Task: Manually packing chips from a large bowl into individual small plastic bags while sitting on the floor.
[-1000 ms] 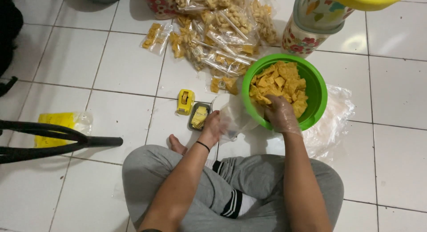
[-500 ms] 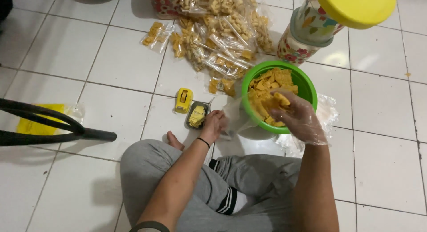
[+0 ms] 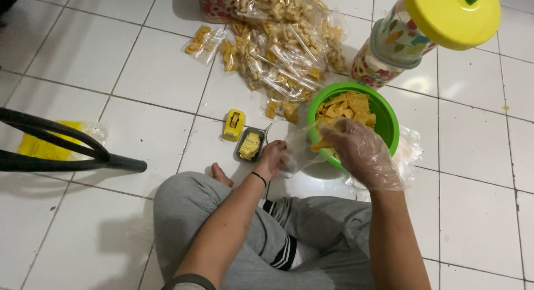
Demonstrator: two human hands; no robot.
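I sit cross-legged on a white tiled floor. My left hand [image 3: 272, 158] holds a small clear plastic bag [image 3: 296, 151] open beside a green bowl [image 3: 388, 123] full of yellow chips [image 3: 347, 107]. My right hand [image 3: 356, 151], in a clear plastic glove, is closed on a handful of chips at the bag's mouth, over the bowl's near rim.
A pile of filled snack bags [image 3: 278, 42] lies beyond the bowl. A floral jar with a yellow lid [image 3: 439, 17] stands at the back right. A yellow tape dispenser [image 3: 233, 124] and a small tray of yellow labels [image 3: 250, 145] sit left of my hand. A black curved bar [image 3: 67, 151] crosses the left.
My right hand scooped chips from the bowl, lifted them and brought them left to the mouth of the bag. My left hand kept holding the bag.
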